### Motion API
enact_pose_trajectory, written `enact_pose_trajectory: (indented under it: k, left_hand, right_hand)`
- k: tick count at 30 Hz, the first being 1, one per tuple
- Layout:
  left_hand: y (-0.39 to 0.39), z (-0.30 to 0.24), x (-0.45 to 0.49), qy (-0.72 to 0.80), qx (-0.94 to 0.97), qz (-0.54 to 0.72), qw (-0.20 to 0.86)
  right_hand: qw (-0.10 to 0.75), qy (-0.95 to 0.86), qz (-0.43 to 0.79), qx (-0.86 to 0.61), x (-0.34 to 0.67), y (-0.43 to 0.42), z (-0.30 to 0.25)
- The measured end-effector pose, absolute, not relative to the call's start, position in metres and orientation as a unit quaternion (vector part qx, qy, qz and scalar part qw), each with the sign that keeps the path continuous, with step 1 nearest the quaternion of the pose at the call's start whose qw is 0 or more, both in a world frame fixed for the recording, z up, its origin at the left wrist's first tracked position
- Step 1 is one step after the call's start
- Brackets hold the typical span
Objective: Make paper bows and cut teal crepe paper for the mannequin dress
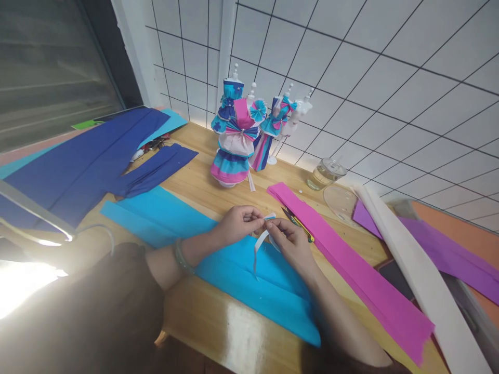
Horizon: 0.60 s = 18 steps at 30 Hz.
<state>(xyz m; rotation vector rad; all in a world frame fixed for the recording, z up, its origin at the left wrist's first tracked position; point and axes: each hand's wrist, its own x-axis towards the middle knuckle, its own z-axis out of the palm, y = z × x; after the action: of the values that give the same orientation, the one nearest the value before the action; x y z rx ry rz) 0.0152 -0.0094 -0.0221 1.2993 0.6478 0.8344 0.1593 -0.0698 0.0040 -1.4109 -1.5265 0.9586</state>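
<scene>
Over the bright blue crepe paper sheet (249, 280), my two hands meet at their fingertips. My left hand (244, 223) pinches a small white and blue strip of paper (270, 216) from the left. From the right, my right hand (290, 241) pinches the same strip, its fingers closed. A thin white tail (257, 249) hangs from between the hands toward the blue sheet. Just beyond my right hand lie scissors with yellow and black handles (302, 226), beside a long pink crepe paper strip (351, 270).
Several small mannequins (236, 140) in paper dresses stand by the tiled wall. A glass of pale liquid (325, 174) is to their right. Dark blue paper (89, 161) covers the left side. White paper (421, 275) and purple paper (448, 249) lie on the right; a bright lamp (27, 280) glares at left.
</scene>
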Motion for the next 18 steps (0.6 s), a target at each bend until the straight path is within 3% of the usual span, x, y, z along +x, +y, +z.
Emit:
enact_pose_trajectory:
  k: [18]
  left_hand:
    - [-0.0083,-0.0255,0.0153,0.316,0.588,0.337,0.664]
  right_hand:
    - [0.415,-0.576,0.412,-0.572,0.1582,-0.0709,0.0066]
